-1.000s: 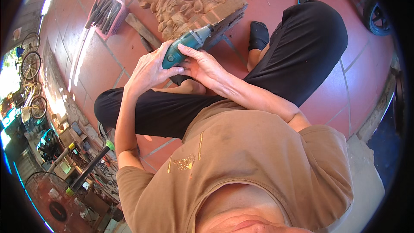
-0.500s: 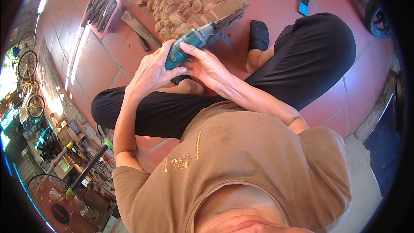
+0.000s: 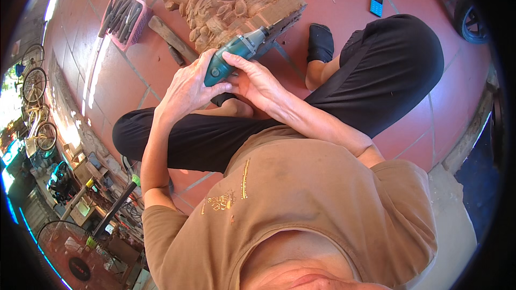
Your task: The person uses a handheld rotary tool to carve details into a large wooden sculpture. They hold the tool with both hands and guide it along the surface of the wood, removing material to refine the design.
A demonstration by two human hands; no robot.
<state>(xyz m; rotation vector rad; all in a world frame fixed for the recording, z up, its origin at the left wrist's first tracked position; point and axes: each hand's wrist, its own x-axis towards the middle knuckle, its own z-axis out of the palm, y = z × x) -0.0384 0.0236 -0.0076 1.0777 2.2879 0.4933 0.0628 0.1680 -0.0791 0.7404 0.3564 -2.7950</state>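
Between both hands I hold a green rotary tool [image 3: 231,59] with a grey nose, tilted with its tip toward the far right. My left hand [image 3: 188,87] is closed round the body's left side and rear end. From the other side my right hand [image 3: 255,79] grips it, thumb lying along the top of the casing; its other fingers are partly hidden beneath. Just beyond the tool lies a carved wooden sculpture [image 3: 220,1] on the floor, its flat base toward me. The tool's tip overlaps the base in view; whether they touch I cannot tell.
A pink basket [image 3: 141,28] of dark chisel-like tools stands at the far left, with a wooden mallet [image 3: 171,36] beside it. A blue phone [image 3: 377,1] lies on the red tiles at far right, near a wheel [image 3: 473,24]. A fan [image 3: 75,258] stands lower left.
The view has shifted slightly, so the sculpture, basket and phone sit a little higher and further left. Both hands keep the same grip on the rotary tool.
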